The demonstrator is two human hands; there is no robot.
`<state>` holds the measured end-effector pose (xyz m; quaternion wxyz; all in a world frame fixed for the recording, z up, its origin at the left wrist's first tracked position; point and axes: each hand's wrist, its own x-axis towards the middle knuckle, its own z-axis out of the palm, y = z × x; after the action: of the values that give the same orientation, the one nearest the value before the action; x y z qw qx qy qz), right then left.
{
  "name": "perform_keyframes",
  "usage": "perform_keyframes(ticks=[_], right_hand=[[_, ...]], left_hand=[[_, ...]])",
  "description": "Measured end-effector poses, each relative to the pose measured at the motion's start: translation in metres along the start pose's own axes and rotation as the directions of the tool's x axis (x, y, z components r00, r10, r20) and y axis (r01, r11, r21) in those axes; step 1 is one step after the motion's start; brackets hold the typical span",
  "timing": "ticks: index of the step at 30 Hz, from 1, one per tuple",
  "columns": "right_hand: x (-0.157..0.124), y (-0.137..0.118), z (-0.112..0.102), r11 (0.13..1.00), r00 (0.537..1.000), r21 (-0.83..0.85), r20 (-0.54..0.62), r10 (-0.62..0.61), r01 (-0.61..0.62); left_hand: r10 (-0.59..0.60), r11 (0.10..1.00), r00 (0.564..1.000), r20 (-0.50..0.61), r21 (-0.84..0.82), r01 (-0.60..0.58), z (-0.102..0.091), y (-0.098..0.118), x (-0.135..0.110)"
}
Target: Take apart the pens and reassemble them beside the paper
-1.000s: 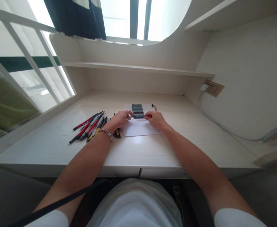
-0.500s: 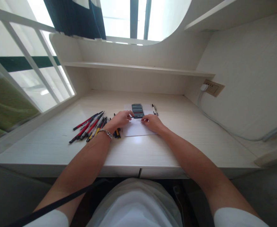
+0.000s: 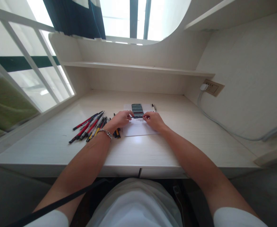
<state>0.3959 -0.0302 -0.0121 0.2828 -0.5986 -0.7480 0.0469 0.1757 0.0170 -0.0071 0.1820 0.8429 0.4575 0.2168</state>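
A dark pen [image 3: 138,117] held at both ends above the paper [image 3: 138,130].
The left hand [image 3: 120,119] and right hand [image 3: 155,120] pinch its ends just before the phone [image 3: 137,109]; the pen pile [image 3: 88,126] lies left, and open desk [image 3: 200,138] lies right.

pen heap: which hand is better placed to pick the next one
Left, likely: the left hand lies right beside the pen heap, while the right hand is across the paper. Both pinch one pen.

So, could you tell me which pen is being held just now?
The dark pen held crosswise between left hand and right hand above the paper; the other pens lie loose on the desk.
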Motion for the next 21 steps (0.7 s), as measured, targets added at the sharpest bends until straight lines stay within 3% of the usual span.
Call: perform_keyframes(ticks=[5,11,16,21], right_hand=[[-0.002,-0.001,-0.009,0.991,0.995,0.118,-0.086,-0.046,0.056],[-0.004,-0.007,-0.008,0.991,0.995,0.083,-0.021,-0.102,0.103],[-0.001,-0.005,-0.013,0.996,0.996,0.02,0.02,-0.086,0.086],[0.002,0.011,-0.024,0.999,0.999,-0.028,0.043,0.021,-0.02]], left_hand=[[0.022,1.0,1.0,0.017,0.002,-0.022,0.004,0.003,0.0],[0.089,0.996,0.995,0.038,-0.011,-0.089,0.011,0.006,0.001],[0.092,0.996,0.995,0.035,-0.005,-0.092,0.009,0.005,0.001],[0.018,0.999,1.0,-0.006,0.051,-0.018,-0.004,0.0,-0.001]])
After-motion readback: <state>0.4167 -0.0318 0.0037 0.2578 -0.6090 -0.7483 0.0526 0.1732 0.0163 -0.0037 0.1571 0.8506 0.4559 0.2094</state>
